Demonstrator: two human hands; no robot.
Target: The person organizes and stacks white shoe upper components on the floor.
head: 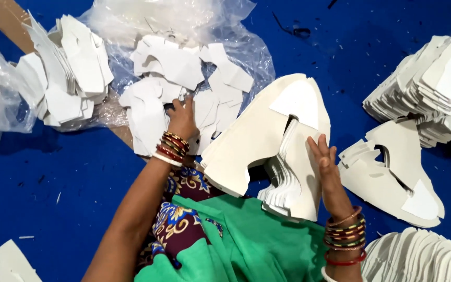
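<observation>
My left hand [182, 119] reaches forward and rests on loose white cut-out pieces [170, 89] scattered over clear plastic sheeting; its fingers touch one piece, and I cannot tell if they grip it. My right hand [325, 167] lies flat, fingers together, against the side of a thick cream stack of shaped cardboard pieces [267, 141] that stands on edge against my lap. Bangles ring both wrists. A small white piece [298, 102] sits on the stack's top face.
A blue floor [69, 177] lies all around. More white pieces are piled at the left [69, 73]. Stacks of shaped pieces stand at the right [434, 89], the lower right [418, 258], and one flat stack [392, 172] beside my right hand. Green and patterned cloth [220, 240] covers my lap.
</observation>
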